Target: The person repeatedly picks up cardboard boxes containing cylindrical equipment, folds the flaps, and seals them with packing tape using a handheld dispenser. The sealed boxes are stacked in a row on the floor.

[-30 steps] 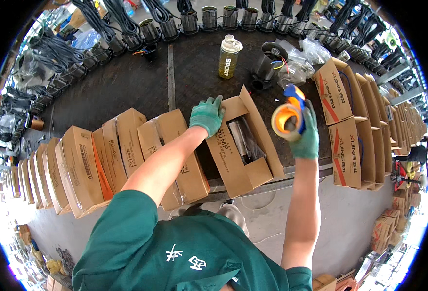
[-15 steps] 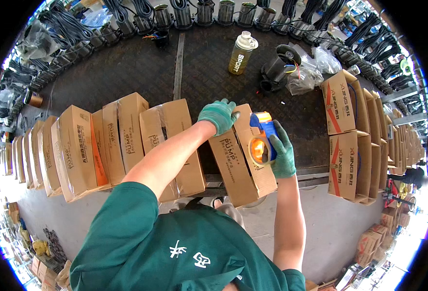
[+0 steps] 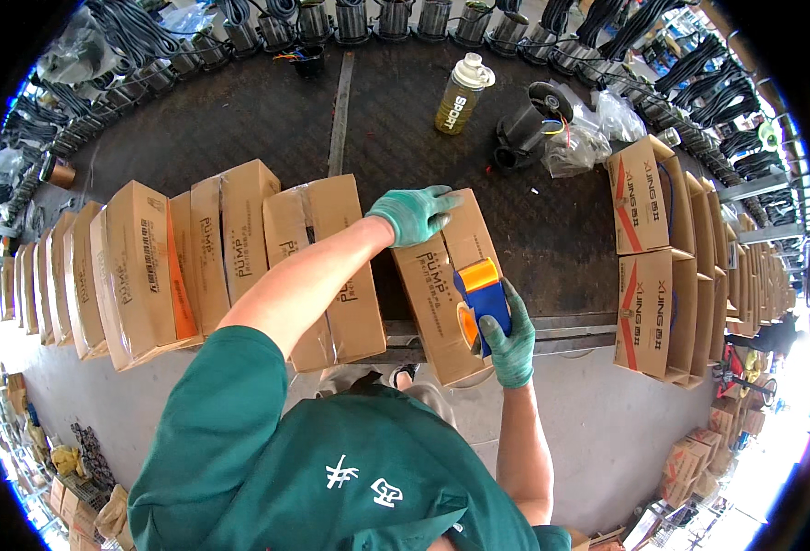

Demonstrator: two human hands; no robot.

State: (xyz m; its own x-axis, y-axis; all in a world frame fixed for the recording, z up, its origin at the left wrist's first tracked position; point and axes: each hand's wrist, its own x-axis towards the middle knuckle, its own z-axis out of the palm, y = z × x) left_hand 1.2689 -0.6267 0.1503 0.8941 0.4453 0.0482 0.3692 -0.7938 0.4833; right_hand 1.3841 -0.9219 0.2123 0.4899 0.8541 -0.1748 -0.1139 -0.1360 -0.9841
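A brown cardboard carton (image 3: 437,312) with dark printing lies at the table's near edge in front of me, its near end reaching past the edge. My left hand (image 3: 413,217), in a green glove, rests on the carton's far end, fingers stretched to the right. A blue packing tape dispenser (image 3: 490,310) with an orange top is in my gloved right hand (image 3: 512,342), its fingers wrapped around the side. The dispenser is against the carton's upper right part. Its tape roll shows only partly, and where the tape meets the cardboard is hidden.
Several cartons (image 3: 327,266) stand in a row to the left. Open-topped cartons (image 3: 645,308) are stacked on the right. Farther back are a sports bottle (image 3: 461,95), a dark pump body (image 3: 524,129) and clear plastic bags (image 3: 581,147). Metal pumps with coiled cables (image 3: 394,20) line the far edge.
My right hand has brought the tape dispenser left and nearer to me along the carton, turning it so its blue side faces up. The left hand's fingers have shifted slightly on the carton's far end.
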